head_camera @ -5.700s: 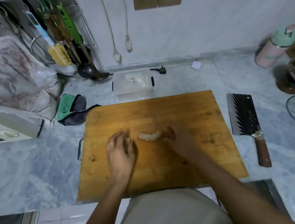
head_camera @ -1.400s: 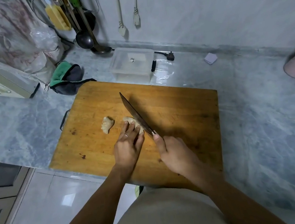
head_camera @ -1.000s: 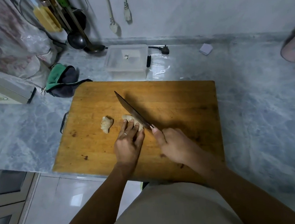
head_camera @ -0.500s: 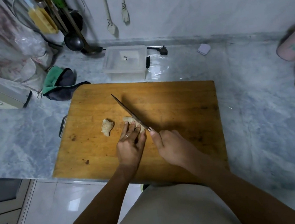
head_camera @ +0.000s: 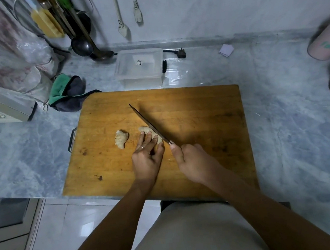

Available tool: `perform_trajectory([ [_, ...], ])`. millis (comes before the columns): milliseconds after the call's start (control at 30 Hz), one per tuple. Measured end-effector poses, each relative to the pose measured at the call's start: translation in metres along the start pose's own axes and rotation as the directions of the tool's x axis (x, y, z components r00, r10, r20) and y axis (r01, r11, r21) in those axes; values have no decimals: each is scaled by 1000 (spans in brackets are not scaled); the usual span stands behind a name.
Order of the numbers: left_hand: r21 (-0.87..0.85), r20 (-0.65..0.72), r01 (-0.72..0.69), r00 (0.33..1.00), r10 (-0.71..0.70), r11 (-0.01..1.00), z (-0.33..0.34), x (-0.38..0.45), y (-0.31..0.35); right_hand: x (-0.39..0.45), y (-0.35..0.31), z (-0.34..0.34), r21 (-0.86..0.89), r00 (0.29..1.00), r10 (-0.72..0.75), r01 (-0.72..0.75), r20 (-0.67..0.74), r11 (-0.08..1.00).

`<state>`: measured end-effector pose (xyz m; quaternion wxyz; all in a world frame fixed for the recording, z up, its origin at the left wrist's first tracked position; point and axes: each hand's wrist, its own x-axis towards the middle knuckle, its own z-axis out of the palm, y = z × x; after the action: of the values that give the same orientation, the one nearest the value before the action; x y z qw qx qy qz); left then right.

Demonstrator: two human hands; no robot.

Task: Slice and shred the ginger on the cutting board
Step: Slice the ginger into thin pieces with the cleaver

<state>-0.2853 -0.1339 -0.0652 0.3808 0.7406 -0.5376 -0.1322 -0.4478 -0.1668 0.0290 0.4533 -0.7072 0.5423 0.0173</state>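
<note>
My right hand (head_camera: 195,162) is wrapped around the handle of the knife (head_camera: 149,124), forefinger extended along the top toward the blade; the handle itself is hidden under my palm. The blade runs from my hand toward 11 o'clock, its edge down against the right side of the ginger piece (head_camera: 149,133). Whether it has entered the flesh cannot be determined.

My left hand (head_camera: 147,159) lies on that same ginger piece, fingers extended and pressing down on its top, just left of the blade. A ring shows on one finger. The piece is partly covered; only its far end and right edge are visible.

A second ginger piece (head_camera: 121,139) lies loose on the cutting board (head_camera: 199,110), at 9 o'clock from my left hand, near but apart from the held piece, nothing touching it.

The cutting board rests on the grey marbled table (head_camera: 282,111), its near edge overhanging toward my body. A metal handle shows on the board's left side.

At 12 o'clock beyond the board stands a clear plastic container (head_camera: 140,68) with its lid on. At 10 o'clock a green and dark cloth (head_camera: 67,92) touches the board's far left corner. A ladle (head_camera: 82,46) hangs against the wall above it. At 2 o'clock, at the table's far right, a pink bottle (head_camera: 327,42) is partly out of view.
</note>
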Motion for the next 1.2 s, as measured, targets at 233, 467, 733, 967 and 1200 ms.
perform_trajectory([
  [233,-27,-14,32,999,-33,999,-3,-3,3,-9,-6,0,-15,1000,3,-3,4,1000],
  [467,-130,-47,139,988,-146,982,-4,-4,9,0,-6,-3,-4,999,-17,17,-30,1000],
  [733,-148,31,268,964,-266,952,-16,3,16,-6,4,-9,33,995,-26,30,-98,999],
  [967,-122,-4,300,953,-303,946,-16,11,27,-14,20,-22,28,986,-78,83,-144,996],
  [1200,-199,0,492,865,-502,847,-5,26,36,-29,10,-17,77,993,-74,81,-97,994],
])
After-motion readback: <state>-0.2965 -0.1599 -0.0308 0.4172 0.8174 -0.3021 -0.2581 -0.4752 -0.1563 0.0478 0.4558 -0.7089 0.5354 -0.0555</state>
